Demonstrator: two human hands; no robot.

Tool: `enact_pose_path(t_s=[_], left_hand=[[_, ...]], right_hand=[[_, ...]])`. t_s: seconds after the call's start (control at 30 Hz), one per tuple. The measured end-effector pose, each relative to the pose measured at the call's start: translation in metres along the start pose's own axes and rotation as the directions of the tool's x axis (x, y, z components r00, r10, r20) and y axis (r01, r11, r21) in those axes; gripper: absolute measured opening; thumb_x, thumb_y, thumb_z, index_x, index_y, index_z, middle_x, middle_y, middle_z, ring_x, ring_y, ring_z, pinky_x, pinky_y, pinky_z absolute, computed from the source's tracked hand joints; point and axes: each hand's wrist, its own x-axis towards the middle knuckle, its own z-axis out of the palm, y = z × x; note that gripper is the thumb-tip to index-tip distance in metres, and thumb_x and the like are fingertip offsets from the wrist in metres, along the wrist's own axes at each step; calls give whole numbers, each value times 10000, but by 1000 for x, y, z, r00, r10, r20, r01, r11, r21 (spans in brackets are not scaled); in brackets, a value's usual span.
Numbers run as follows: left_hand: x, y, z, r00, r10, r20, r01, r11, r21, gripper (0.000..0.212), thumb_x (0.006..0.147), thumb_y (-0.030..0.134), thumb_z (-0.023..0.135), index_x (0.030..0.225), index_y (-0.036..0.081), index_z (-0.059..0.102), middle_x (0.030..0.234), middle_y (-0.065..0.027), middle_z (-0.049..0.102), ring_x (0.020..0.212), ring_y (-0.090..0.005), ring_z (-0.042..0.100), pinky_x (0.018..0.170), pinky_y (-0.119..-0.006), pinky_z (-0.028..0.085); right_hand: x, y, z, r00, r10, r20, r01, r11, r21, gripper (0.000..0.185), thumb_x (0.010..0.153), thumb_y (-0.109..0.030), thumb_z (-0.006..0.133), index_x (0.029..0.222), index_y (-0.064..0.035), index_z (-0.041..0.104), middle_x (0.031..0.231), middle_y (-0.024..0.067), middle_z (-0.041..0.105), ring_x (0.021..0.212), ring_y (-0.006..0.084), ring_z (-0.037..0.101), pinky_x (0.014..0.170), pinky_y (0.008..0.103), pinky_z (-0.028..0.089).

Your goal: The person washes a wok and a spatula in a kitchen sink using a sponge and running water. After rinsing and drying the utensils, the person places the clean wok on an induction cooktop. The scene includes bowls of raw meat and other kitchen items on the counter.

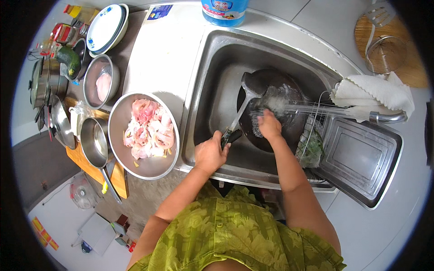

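In the stainless steel sink [220, 64] lies a dark wok [288, 135], wetted by a stream of water [325, 110] from the faucet [390, 117]. A metal spatula [247, 98] slants across the wok's left side, and my left hand [211, 153] grips its dark handle. A second black handle [234, 136], perhaps the wok's, is beside those fingers. My right hand [270, 127] is over the wok, just below the stream. Splashing water and motion blur its fingertips; whether they hold something is unclear.
Raw meat pieces [145, 128] fill part of a large metal bowl [118, 152] on the left. A saucepan [91, 139] stands beside it on a wooden board. A wire rack holds bagged greens [310, 145] at the sink's right, near a metal tray [359, 155] and white cloth [373, 89].
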Motion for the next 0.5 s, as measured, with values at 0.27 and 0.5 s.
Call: enact_pose_path(t_s=[0.27, 0.5], left_hand=[[13, -2, 6, 992, 73, 100, -73, 997, 4, 345, 835, 320, 644, 918, 54, 441, 660, -202, 604, 671, -420, 601, 600, -494, 465], [18, 2, 6, 992, 30, 126, -26, 999, -29, 367, 838, 327, 652, 914, 43, 432, 651, -207, 595, 671, -428, 598, 604, -482, 464]], right_hand=[[129, 87, 21, 702, 423, -573, -318, 906, 280, 304, 771, -156, 610, 975, 39, 497, 903, 238, 605, 859, 397, 612, 819, 455, 479], [102, 24, 56, 776, -303, -553, 516, 809, 282, 381, 810, -148, 592, 1150, -17, 484, 1108, 219, 562, 1083, 376, 515, 915, 451, 416]])
